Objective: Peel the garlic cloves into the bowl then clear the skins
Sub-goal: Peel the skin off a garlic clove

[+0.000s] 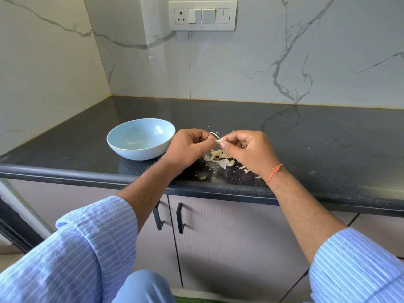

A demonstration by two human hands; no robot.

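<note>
A pale blue bowl [141, 138] stands on the dark countertop [306, 138], left of my hands. My left hand [188, 147] and my right hand [249, 147] meet just above the counter and pinch one small white garlic clove [218, 141] between their fingertips. A thin strip of skin [214, 134] sticks up from the clove. Below the hands lies a heap of garlic cloves and loose skins [219, 158], with flakes scattered toward the counter's front edge. What lies inside the bowl I cannot make out.
A marble wall with a switch panel [202, 15] rises behind the counter, and another wall closes the left side. Cabinet doors with black handles [179, 217] sit below the counter's front edge [87, 174]. The bowl is close to my left hand.
</note>
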